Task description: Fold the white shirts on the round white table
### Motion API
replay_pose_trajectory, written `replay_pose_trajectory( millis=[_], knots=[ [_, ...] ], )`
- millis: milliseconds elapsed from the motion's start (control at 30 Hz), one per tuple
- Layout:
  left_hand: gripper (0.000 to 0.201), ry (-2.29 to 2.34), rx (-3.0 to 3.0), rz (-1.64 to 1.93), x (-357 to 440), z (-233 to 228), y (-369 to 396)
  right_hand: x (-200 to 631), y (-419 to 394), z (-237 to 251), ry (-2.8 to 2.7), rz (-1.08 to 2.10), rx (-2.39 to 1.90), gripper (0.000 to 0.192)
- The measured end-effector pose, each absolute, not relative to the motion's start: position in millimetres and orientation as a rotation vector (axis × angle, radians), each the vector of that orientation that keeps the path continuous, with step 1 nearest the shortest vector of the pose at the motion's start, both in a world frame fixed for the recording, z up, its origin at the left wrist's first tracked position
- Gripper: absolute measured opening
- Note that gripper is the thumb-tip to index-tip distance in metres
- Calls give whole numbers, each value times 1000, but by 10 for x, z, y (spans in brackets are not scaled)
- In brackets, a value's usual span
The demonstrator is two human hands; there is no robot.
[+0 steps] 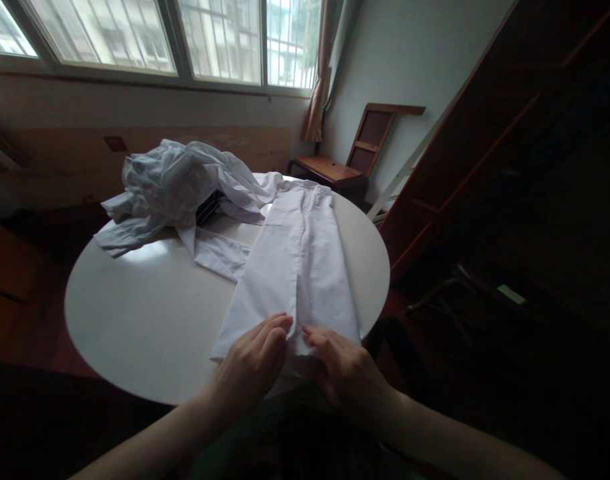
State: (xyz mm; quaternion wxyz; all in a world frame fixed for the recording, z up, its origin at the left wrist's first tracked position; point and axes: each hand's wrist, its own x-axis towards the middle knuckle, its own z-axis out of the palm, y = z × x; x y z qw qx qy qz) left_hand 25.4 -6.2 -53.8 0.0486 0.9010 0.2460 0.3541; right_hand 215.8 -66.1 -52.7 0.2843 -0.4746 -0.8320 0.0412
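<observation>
A white garment (297,267) lies spread flat and lengthwise on the round white table (149,313), its near hem at the table's front edge. My left hand (257,363) rests on that hem, fingers bent and touching the cloth just left of the centre seam. My right hand (342,370) lies on the hem right of the seam, fingertips pressing the fabric. The two hands almost meet at the seam. Whether either pinches the cloth I cannot tell.
A heap of crumpled white clothes (177,183) covers a dark wire basket (209,205) at the table's far side. A wooden chair (355,157) stands by the wall beyond. Dark wooden furniture (509,147) rises on the right. Windows run along the back.
</observation>
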Motion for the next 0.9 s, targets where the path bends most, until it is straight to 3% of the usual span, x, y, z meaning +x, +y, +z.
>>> replay_pose_trajectory(
  millis=[300, 567, 733, 900],
  knots=[
    [24, 736, 2780, 867, 229, -664, -72, 2171, -515, -431, -2431, 44, -1183, 36],
    [22, 780, 2731, 860, 223, -668, -59, 2400, -480, -301, -2169, -169, -1337, 23],
    [24, 732, 2840, 881, 255, -688, -44, 2471, -635, -140, -2228, -236, -1193, 31],
    [22, 741, 2855, 933, 264, -669, -29, 2395, -642, -399, -2504, -144, -1086, 32]
  ],
)
